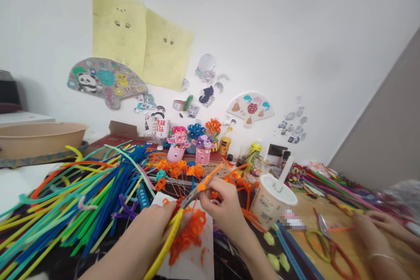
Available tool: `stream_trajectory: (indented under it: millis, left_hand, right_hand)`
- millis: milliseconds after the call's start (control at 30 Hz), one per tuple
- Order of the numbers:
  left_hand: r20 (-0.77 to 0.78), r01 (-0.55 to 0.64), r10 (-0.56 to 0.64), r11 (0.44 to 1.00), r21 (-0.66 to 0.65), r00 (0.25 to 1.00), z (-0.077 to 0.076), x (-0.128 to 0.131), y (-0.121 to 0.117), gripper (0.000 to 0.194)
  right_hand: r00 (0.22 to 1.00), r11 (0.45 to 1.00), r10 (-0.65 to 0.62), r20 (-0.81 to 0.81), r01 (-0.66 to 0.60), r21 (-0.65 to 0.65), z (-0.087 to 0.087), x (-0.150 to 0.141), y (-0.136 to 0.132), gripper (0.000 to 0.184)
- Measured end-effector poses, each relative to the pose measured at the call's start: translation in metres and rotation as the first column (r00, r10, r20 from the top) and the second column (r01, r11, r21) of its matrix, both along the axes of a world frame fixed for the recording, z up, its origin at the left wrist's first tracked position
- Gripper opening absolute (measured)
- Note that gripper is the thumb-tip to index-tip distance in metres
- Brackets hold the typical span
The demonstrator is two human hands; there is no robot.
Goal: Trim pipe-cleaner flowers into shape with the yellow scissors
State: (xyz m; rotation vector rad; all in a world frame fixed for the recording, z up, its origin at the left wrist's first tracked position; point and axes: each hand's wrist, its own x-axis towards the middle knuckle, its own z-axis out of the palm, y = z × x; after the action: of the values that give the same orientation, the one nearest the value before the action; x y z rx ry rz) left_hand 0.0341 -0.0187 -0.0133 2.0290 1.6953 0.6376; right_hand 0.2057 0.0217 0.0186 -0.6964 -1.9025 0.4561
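Observation:
My left hand (156, 223) grips yellow-handled scissors (170, 236) whose blades point up and right toward an orange pipe cleaner (210, 179). My right hand (223, 205) pinches that orange pipe cleaner near the blades. Below both hands lies a curled orange pipe-cleaner piece (190, 234) on a white sheet (193, 262).
A big heap of coloured pipe cleaners (82, 197) covers the left. Orange flowers (177, 168) and pink pots (202, 155) stand behind. A white lidded cup with a straw (272, 199) is on the right. Another person's hands (377, 232) and red-handled scissors (331, 245) lie far right.

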Motion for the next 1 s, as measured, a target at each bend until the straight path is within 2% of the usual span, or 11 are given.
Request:
stream_trajectory:
  millis: [167, 333, 600, 833, 1000]
  left_hand:
    - [-0.06, 0.016, -0.01, 0.996, 0.089, 0.998, 0.002, -0.003, -0.002, 0.034]
    - [-0.064, 0.01, -0.007, 0.999, 0.042, 0.998, 0.006, -0.003, -0.002, 0.033]
    - [-0.103, -0.006, 0.011, 0.999, 0.048, 0.995, 0.012, -0.003, -0.001, 0.035]
    - [-0.089, -0.011, 0.013, 1.0, 0.023, 0.996, 0.019, -0.002, -0.004, 0.037]
    - [-0.044, 0.002, 0.0, 0.999, 0.038, 0.999, 0.011, -0.003, -0.003, 0.036]
  right_hand:
    - [0.999, 1.0, -0.006, 0.031, 0.006, 0.005, -0.001, 0.0, 0.0, 0.02]
    - [0.998, 1.0, 0.001, 0.057, -0.002, 0.019, -0.001, 0.0, 0.0, 0.019]
    - [0.998, 1.0, 0.024, 0.05, -0.025, 0.01, 0.0, 0.001, 0.001, 0.016]
    - [0.996, 0.998, 0.01, -0.084, -0.016, -0.069, -0.004, 0.006, 0.007, 0.013]
    - [0.988, 0.986, 0.034, -0.148, -0.057, -0.154, -0.007, 0.005, 0.008, 0.016]
